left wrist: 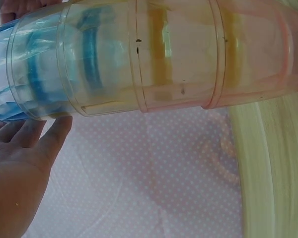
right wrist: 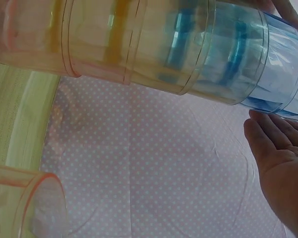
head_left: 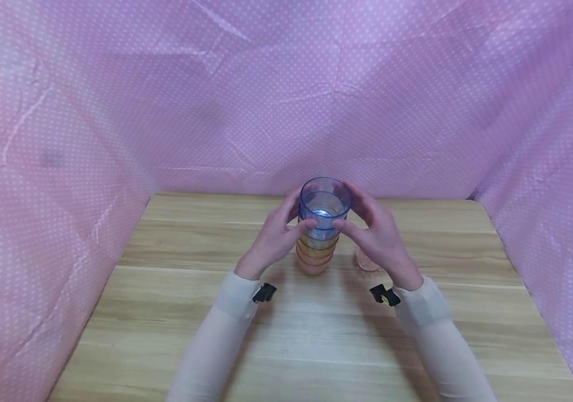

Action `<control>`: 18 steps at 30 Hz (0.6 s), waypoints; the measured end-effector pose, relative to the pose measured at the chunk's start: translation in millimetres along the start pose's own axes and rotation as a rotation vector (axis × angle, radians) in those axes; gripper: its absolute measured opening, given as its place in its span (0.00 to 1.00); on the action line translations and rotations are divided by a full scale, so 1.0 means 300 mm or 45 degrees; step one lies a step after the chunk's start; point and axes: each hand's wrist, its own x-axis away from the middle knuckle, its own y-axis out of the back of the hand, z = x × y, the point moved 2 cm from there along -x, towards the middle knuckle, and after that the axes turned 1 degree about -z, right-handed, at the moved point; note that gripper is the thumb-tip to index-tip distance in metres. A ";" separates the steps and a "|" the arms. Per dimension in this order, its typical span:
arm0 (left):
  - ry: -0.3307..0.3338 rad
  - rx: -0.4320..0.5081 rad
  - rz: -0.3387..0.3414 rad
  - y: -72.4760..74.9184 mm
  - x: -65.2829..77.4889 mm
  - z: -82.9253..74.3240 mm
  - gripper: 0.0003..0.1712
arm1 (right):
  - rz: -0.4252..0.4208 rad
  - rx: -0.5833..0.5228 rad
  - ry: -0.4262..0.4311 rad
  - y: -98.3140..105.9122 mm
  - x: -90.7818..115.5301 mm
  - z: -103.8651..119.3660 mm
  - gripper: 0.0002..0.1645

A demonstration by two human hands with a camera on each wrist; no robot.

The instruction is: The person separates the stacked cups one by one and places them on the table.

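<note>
A tall stack of clear plastic cups stands on the table, blue cups [head_left: 323, 222] on top, yellow cups [head_left: 319, 244] below and pinkish-orange cups [head_left: 314, 262] at the bottom. My left hand [head_left: 272, 241] holds the blue top from the left, thumb in front and fingers round the side. From the right, my right hand [head_left: 384, 237] holds the same top cup, thumb likewise on the near side. In the left wrist view the blue cup [left wrist: 0, 74] meets the fingertips. A separate pinkish-orange cup [right wrist: 42, 206] stands right of the stack, partly hidden by my right hand in the head view.
The light wooden table [head_left: 311, 346] runs under both forearms. Pink polka-dot cloth [head_left: 286, 100] hangs behind the table and along both sides. The table's back edge [head_left: 206, 194] lies close behind the stack.
</note>
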 end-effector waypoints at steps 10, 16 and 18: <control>0.071 0.075 0.027 0.035 0.016 0.022 0.57 | -0.009 -0.033 0.035 -0.006 -0.003 -0.004 0.43; 0.058 -0.019 0.088 0.043 0.015 0.027 0.53 | 0.000 -0.040 0.003 -0.005 -0.003 0.000 0.43; 0.051 -0.025 0.106 0.041 0.010 0.028 0.53 | 0.003 -0.042 -0.003 -0.003 -0.004 0.001 0.44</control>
